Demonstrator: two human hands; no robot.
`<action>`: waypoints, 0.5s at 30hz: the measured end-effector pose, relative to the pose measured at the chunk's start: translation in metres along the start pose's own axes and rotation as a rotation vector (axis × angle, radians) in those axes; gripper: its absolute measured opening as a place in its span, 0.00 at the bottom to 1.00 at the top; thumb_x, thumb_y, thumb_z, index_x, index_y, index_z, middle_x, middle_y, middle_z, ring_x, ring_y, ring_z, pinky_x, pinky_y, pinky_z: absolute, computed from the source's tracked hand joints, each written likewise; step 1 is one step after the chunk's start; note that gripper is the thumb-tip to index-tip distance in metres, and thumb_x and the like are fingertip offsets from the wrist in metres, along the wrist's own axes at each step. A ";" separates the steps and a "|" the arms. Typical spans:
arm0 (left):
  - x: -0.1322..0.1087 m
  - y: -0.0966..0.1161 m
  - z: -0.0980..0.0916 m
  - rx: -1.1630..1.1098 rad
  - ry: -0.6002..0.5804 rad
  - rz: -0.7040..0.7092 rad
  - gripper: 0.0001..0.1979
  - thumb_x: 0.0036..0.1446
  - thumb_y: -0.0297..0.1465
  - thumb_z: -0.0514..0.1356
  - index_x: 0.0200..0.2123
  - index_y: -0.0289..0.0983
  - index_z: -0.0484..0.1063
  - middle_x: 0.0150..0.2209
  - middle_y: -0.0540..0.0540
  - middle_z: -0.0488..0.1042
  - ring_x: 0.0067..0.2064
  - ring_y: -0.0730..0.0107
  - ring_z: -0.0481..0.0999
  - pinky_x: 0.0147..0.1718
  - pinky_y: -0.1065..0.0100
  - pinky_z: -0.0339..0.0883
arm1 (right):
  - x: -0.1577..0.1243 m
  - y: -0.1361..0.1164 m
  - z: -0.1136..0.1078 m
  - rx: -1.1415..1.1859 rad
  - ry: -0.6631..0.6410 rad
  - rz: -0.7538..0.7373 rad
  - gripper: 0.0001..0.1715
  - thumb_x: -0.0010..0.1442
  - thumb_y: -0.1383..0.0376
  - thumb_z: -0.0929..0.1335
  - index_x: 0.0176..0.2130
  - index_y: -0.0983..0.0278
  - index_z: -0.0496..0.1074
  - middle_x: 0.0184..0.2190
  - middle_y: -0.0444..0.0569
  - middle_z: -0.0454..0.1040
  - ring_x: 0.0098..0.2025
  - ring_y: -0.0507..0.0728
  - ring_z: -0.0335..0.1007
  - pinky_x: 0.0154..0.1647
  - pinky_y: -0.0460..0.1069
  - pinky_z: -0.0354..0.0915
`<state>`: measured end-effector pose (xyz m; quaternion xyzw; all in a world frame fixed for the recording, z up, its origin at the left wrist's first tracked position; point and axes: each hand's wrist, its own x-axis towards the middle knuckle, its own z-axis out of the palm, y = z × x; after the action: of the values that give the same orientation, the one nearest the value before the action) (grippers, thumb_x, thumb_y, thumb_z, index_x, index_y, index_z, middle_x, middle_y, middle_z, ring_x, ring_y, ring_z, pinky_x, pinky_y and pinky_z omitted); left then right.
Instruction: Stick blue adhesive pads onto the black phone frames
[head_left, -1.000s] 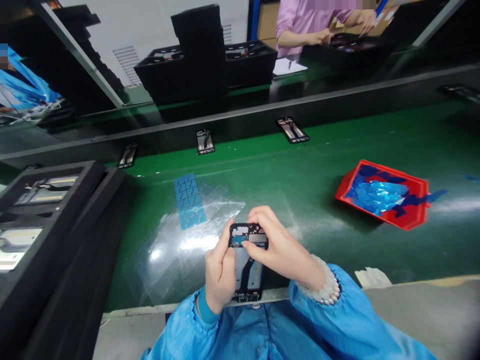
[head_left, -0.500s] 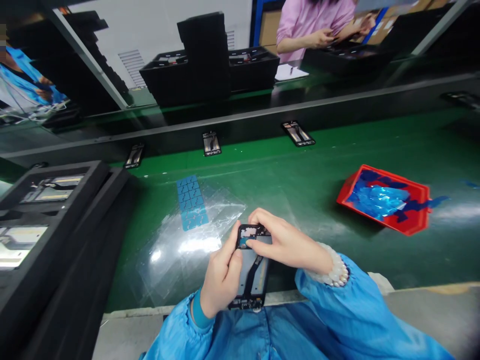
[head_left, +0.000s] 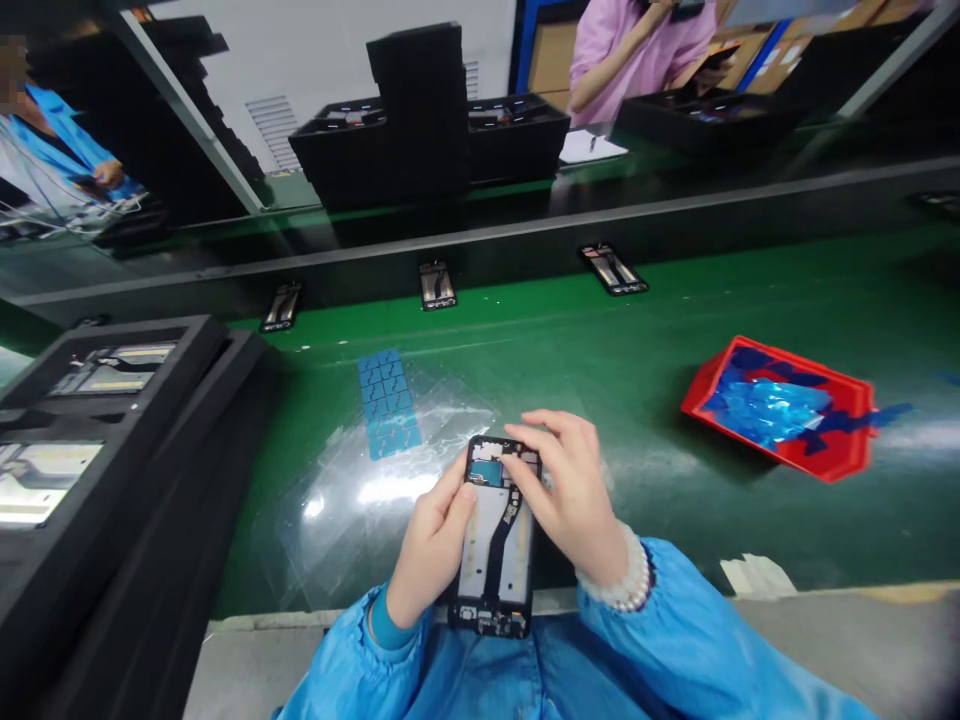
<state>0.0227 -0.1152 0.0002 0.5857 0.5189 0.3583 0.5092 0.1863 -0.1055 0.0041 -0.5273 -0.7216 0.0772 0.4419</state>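
My left hand is closed around the left side of an opened phone, its thumb resting on the inner face. The phone is tilted up in front of my body, with a pale back plate, a black flex cable and a blue film patch near the top. Over its upper right corner is my right hand, fingers apart, the thumb tip at the upper parts beside the patch. Whether that thumb touches the phone, I cannot tell. A sheet of blue stickers lies on clear film to the left.
A red bin with crumpled blue film stands at right. Black foam trays holding phone parts are stacked at left. Several opened phones, one in the middle, line the far edge. Across the barrier, a person in pink works beside black boxes.
My right hand has loosened from the phone's top corner; its fingers have lifted and its thumb moved off the blue patch, which now shows more fully. The left hand still holds the phone.
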 end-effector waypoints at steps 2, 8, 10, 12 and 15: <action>0.000 -0.002 0.001 -0.013 0.010 -0.007 0.21 0.61 0.33 0.50 0.58 0.36 0.62 0.59 0.48 0.64 0.60 0.65 0.61 0.60 0.65 0.53 | -0.002 -0.006 -0.001 -0.120 0.020 -0.164 0.08 0.58 0.69 0.66 0.40 0.63 0.71 0.38 0.51 0.71 0.45 0.58 0.62 0.46 0.55 0.61; -0.005 -0.003 0.003 0.036 -0.018 0.000 0.23 0.62 0.32 0.48 0.60 0.36 0.57 0.59 0.48 0.63 0.60 0.67 0.62 0.60 0.66 0.53 | 0.001 -0.015 0.002 -0.272 -0.107 -0.413 0.08 0.60 0.70 0.63 0.36 0.67 0.73 0.33 0.50 0.74 0.41 0.58 0.64 0.42 0.53 0.61; -0.007 -0.001 0.004 0.096 -0.017 0.003 0.23 0.63 0.31 0.48 0.61 0.36 0.55 0.58 0.46 0.65 0.58 0.65 0.66 0.57 0.65 0.58 | 0.002 -0.015 0.002 -0.308 -0.126 -0.439 0.09 0.61 0.70 0.63 0.35 0.68 0.73 0.34 0.50 0.74 0.41 0.58 0.64 0.43 0.54 0.61; -0.010 0.002 0.005 0.149 -0.025 0.007 0.24 0.63 0.31 0.47 0.62 0.35 0.54 0.56 0.44 0.68 0.56 0.64 0.69 0.54 0.65 0.62 | 0.002 -0.014 0.001 -0.324 -0.134 -0.457 0.10 0.60 0.70 0.62 0.33 0.67 0.72 0.33 0.50 0.74 0.41 0.58 0.64 0.43 0.53 0.60; -0.012 0.004 0.007 0.168 -0.020 0.001 0.24 0.63 0.31 0.47 0.62 0.36 0.53 0.54 0.44 0.70 0.55 0.63 0.70 0.53 0.65 0.64 | 0.001 -0.015 0.004 -0.298 -0.098 -0.440 0.09 0.60 0.71 0.62 0.30 0.67 0.71 0.32 0.50 0.73 0.41 0.57 0.64 0.44 0.53 0.60</action>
<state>0.0277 -0.1286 0.0040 0.6304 0.5417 0.3078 0.4631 0.1729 -0.1100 0.0110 -0.4125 -0.8428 -0.1024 0.3303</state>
